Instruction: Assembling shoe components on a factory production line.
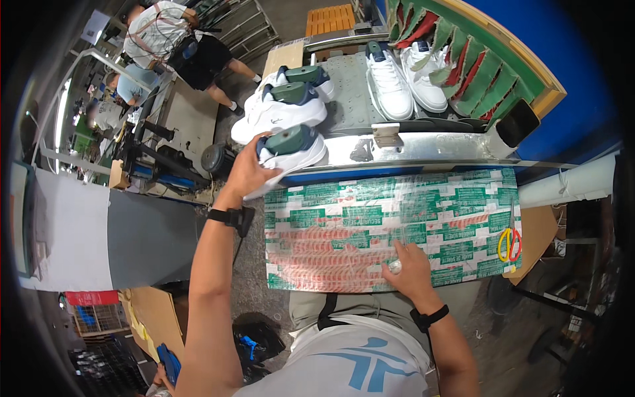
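My left hand [250, 173] is closed on the heel end of a white sneaker [301, 157] with a dark green lining, at the near left corner of the conveyor. Beside it on the belt stand several more white sneakers [288, 114] of the same kind. Over a flat board [463, 228] covered in green-and-white printed tape, my right hand [411, 272] is closed around something small and pale; a thin tip shows past the fingers, but its kind is unclear. Yellow-and-red-handled scissors [509, 245] lie at the board's right end.
Two white sneakers [389, 86] sit farther along the conveyor belt [345, 83], beside a hood with green and red strip curtains [473, 73]. A metal rail [423, 147] edges the belt. A dark motor [217, 160] stands at left. Other people [159, 33] are at the far left.
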Action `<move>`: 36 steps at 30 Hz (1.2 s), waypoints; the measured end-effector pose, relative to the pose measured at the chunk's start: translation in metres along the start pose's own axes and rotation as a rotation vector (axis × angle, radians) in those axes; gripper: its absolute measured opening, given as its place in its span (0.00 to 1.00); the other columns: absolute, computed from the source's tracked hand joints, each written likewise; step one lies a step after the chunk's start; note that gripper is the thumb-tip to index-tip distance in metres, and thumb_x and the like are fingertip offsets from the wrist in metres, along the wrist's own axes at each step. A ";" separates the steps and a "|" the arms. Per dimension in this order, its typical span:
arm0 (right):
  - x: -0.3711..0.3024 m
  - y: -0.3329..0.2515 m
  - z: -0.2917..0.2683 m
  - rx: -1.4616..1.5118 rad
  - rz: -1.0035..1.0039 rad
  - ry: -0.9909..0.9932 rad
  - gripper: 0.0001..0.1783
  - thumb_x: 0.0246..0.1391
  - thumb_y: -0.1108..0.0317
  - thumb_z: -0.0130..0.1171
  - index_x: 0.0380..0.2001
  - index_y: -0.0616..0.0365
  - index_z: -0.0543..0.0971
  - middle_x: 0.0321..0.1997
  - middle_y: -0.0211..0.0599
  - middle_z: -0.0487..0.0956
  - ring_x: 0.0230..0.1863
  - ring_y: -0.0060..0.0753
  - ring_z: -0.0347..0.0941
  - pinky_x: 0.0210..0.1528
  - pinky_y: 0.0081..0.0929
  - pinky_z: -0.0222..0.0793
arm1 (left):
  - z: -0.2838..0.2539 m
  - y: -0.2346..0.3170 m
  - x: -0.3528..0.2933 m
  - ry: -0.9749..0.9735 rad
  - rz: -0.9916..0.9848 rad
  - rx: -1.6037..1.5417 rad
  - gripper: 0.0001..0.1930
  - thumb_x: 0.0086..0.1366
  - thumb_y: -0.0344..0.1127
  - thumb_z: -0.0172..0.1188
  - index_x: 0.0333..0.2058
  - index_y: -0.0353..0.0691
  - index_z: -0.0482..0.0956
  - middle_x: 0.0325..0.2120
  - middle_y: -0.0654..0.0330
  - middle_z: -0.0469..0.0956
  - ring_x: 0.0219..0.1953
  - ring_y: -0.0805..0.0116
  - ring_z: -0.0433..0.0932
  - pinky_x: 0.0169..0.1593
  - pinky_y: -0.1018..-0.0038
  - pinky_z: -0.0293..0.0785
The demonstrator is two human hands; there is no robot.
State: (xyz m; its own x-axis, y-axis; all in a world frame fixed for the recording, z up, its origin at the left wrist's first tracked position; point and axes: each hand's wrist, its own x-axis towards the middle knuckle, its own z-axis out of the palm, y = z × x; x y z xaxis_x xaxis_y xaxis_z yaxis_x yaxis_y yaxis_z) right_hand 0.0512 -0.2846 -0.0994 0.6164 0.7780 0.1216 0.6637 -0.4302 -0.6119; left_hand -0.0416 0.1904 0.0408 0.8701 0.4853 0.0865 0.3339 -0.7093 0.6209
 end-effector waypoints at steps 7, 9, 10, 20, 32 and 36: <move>0.000 0.018 0.008 -0.057 -0.043 0.158 0.33 0.46 0.53 0.80 0.55 0.56 0.87 0.40 0.42 0.77 0.39 0.50 0.78 0.40 0.46 0.76 | 0.010 -0.013 -0.017 0.215 0.047 0.278 0.54 0.55 0.25 0.82 0.79 0.35 0.63 0.72 0.36 0.71 0.74 0.33 0.69 0.76 0.50 0.67; -0.001 0.024 0.007 -0.054 -0.083 0.145 0.28 0.48 0.49 0.78 0.50 0.51 0.89 0.37 0.39 0.77 0.34 0.46 0.78 0.36 0.43 0.76 | 0.030 0.036 -0.019 0.385 0.106 0.452 0.56 0.57 0.25 0.80 0.80 0.32 0.56 0.75 0.34 0.66 0.77 0.31 0.65 0.79 0.48 0.61; -0.003 0.026 0.008 -0.056 -0.066 0.157 0.28 0.48 0.49 0.78 0.50 0.51 0.89 0.37 0.39 0.77 0.34 0.46 0.78 0.36 0.43 0.76 | 0.034 0.090 -0.014 0.407 0.191 0.418 0.52 0.59 0.25 0.78 0.80 0.32 0.59 0.76 0.35 0.66 0.78 0.33 0.65 0.81 0.49 0.59; -0.004 0.030 0.008 0.045 -0.110 0.219 0.24 0.44 0.45 0.78 0.41 0.47 0.89 0.34 0.34 0.78 0.33 0.40 0.80 0.35 0.38 0.77 | 0.207 0.166 0.285 -0.141 -0.555 -0.311 0.53 0.66 0.56 0.80 0.73 0.19 0.67 0.74 0.34 0.72 0.74 0.41 0.73 0.76 0.55 0.69; 0.000 0.032 0.011 0.058 -0.096 0.265 0.22 0.46 0.43 0.76 0.37 0.46 0.85 0.35 0.34 0.78 0.32 0.39 0.79 0.38 0.34 0.75 | 0.193 0.145 0.297 -0.142 -0.457 -0.959 0.24 0.74 0.48 0.71 0.59 0.36 0.85 0.49 0.58 0.90 0.47 0.64 0.90 0.54 0.68 0.85; -0.006 0.031 0.014 0.043 -0.106 0.245 0.23 0.50 0.41 0.74 0.36 0.47 0.84 0.36 0.37 0.78 0.33 0.39 0.79 0.39 0.38 0.75 | 0.146 0.169 0.217 -0.129 -0.324 -1.052 0.23 0.81 0.47 0.63 0.65 0.37 0.81 0.53 0.57 0.90 0.51 0.63 0.90 0.56 0.66 0.87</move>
State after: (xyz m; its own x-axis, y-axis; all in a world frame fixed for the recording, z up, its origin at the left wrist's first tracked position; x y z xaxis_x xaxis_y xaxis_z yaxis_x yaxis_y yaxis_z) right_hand 0.0625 -0.2962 -0.1301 0.6320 0.6815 0.3690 0.7147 -0.3283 -0.6176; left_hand 0.2564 0.1010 0.0502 0.8488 0.4693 -0.2436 0.1308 0.2601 0.9567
